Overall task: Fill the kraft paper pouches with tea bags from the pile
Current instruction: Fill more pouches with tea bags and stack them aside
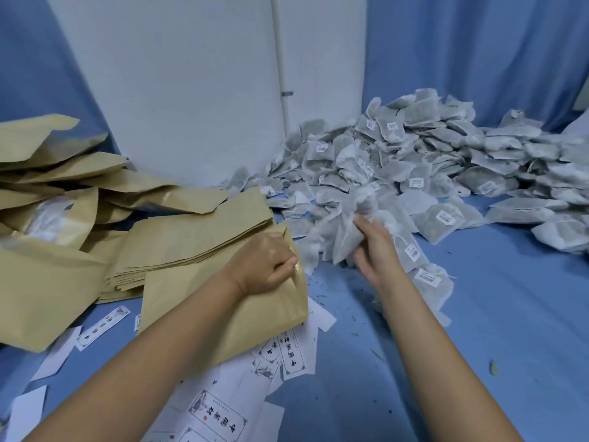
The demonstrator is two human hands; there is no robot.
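**Labels foremost, one pouch held at the mouth, pile scarcely reduced**

Printed labels (220, 416) are strewn nearest, partly under the kraft pouch (248, 314). Its top edge is pinched by the left grip (264, 263), with the fingers curled round it. A bunch of tea bags (344, 237) is clutched in the right grip (376, 250) at the near foot of the pile (414, 161), just beside the pouch mouth. Nothing can be seen inside the pouch, so this fill is judged barely begun. A flat stack of pouches (191, 240) lies behind it, and the large pile suggests much is left. Bulged pouches (63, 173) are heaped at the left. Open blue surface (494, 314) is found only to the right, and the back is closed off by wall and curtains.
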